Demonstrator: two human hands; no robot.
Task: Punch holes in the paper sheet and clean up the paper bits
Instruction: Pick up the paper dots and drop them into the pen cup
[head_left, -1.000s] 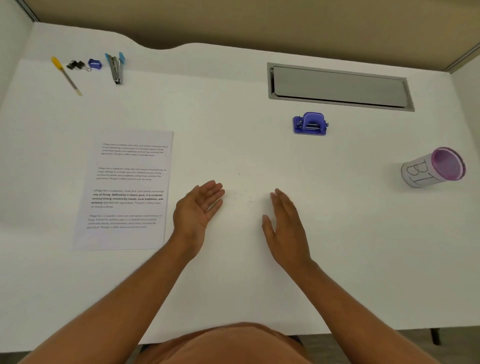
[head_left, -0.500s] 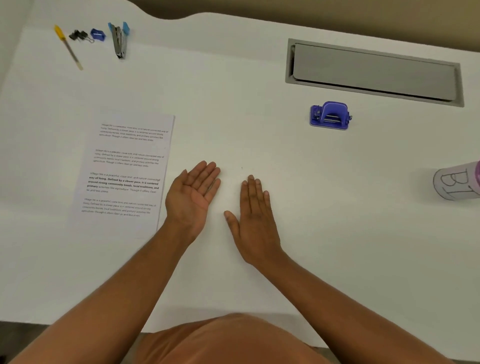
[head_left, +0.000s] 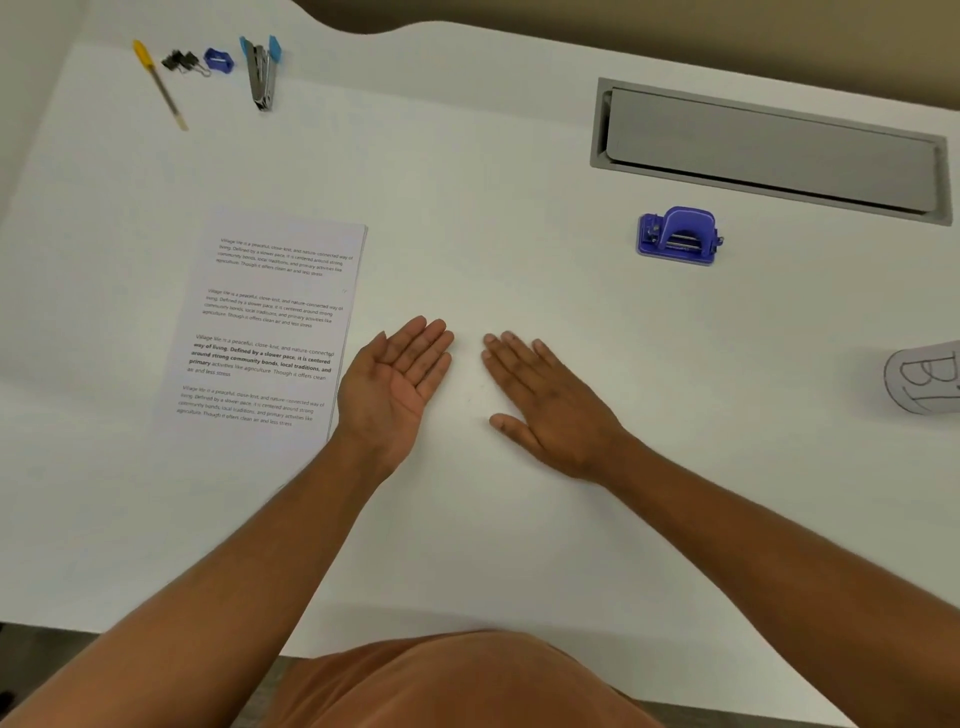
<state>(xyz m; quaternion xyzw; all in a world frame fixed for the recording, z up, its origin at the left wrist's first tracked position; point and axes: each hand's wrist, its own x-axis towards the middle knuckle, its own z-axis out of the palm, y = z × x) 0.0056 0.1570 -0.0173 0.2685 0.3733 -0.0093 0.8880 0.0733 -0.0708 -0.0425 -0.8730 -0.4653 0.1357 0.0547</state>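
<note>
On the white desk, mid-front: my two hands, close together, holding nothing.
Left hand: palm up, fingers straight, just right of the paper sheet.
Right hand: palm down, fingers spread flat on the desk.
Hole punch: blue, well beyond my right hand, untouched.
Paper bits: too small to tell.
</note>
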